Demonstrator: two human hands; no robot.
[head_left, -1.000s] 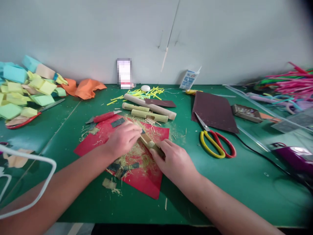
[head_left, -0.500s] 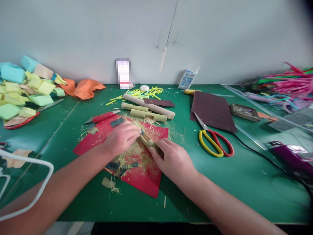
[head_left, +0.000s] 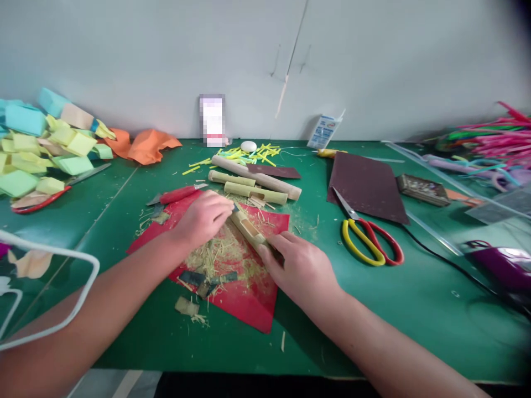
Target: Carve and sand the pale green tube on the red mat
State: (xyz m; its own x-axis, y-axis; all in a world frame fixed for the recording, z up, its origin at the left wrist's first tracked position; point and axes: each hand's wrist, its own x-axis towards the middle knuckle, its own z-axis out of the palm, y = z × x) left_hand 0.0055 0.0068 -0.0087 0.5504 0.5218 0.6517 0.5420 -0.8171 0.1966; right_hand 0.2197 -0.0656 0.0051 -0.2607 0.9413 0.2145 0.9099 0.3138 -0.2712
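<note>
My right hand (head_left: 305,268) is closed round the near end of a short bamboo tube (head_left: 245,228), which has a rectangular opening cut in its side. At the tube's far end, my left hand (head_left: 207,216) pinches a small dark piece of sandpaper (head_left: 236,208) against the bamboo; most of this piece is hidden by the fingers. Beneath both hands lies a red sheet (head_left: 249,312), strewn with pale shavings (head_left: 212,251) and dark sandpaper scraps (head_left: 224,277). A red-handled knife (head_left: 179,194) rests at the sheet's upper left edge.
Behind the sheet lie more bamboo tubes (head_left: 265,193) and a long pale stick (head_left: 257,176). Scissors (head_left: 365,240) overlap a dark brown sandpaper sheet (head_left: 367,188) on the right. Folded paper pieces (head_left: 50,155) fill the left; a phone (head_left: 212,119) leans against the wall.
My left hand has shifted back and left to the tube's far end, exposing more of the bamboo and its opening. My right hand keeps its grip. The view has shifted slightly.
</note>
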